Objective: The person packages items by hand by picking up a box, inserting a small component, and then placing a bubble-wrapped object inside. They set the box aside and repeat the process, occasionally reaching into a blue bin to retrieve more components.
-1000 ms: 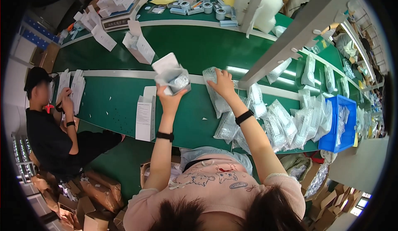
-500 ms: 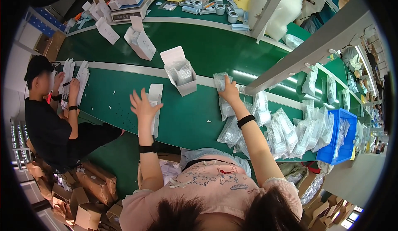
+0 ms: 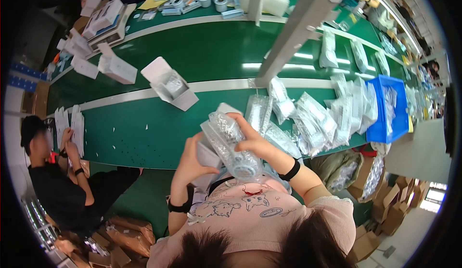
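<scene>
Close to my body, my right hand grips a clear bubble-wrapped package; a round, pale part shows through its near end. My left hand is curved round a slim white box, its thumb on the near side. The package lies slantwise over this box and hides much of it, and a white flap sticks out beyond the package. Farther off, an open white carton with bubble wrap inside stands at the bench's back rail.
Several bubble-wrapped packages lie on the green bench to the right, beside a blue bin. A grey post rises behind them. At far left a person handles white flat boxes. Another open carton stands beyond the rail.
My left hand, earlier spread over the white box, now holds it near my body. My right hand has brought a bubble-wrapped package from the right to this box. The view has shifted.
</scene>
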Motion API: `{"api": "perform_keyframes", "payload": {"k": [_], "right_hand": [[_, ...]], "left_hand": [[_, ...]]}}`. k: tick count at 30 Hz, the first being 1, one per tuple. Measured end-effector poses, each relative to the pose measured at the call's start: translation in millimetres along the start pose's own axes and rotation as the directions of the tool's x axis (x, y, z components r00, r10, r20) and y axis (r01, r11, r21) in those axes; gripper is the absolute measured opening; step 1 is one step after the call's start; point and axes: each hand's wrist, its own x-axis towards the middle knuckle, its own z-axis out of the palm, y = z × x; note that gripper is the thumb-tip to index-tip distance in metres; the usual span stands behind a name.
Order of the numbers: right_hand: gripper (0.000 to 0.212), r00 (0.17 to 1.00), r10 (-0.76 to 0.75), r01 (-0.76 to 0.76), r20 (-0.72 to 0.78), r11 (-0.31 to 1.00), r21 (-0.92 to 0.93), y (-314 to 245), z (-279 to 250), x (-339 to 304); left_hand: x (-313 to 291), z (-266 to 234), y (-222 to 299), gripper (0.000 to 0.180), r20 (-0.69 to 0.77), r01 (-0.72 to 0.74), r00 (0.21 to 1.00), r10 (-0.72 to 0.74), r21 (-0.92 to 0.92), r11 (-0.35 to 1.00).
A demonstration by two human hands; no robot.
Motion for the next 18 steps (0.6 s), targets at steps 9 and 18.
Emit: {"api": "perform_keyframes", "payload": {"k": [9,18], "right_hand": [[0.081,0.959,-0.019,0.124,-0.284,0.926,0.357,14.7,-24.3,-31.8],[0.058,0.555,-0.119,0.727,-0.823,0.55,0.411,-17.9,-46.7,-19.3]], "left_hand": [[58.4,41.1,-13.0,0.093,0.253,-0.172,0.938,0.237,-0.252,0.952],[65.4,56.3,32.0,0.078,0.05,-0.222,0.975,0.217,0.169,0.96]]}}
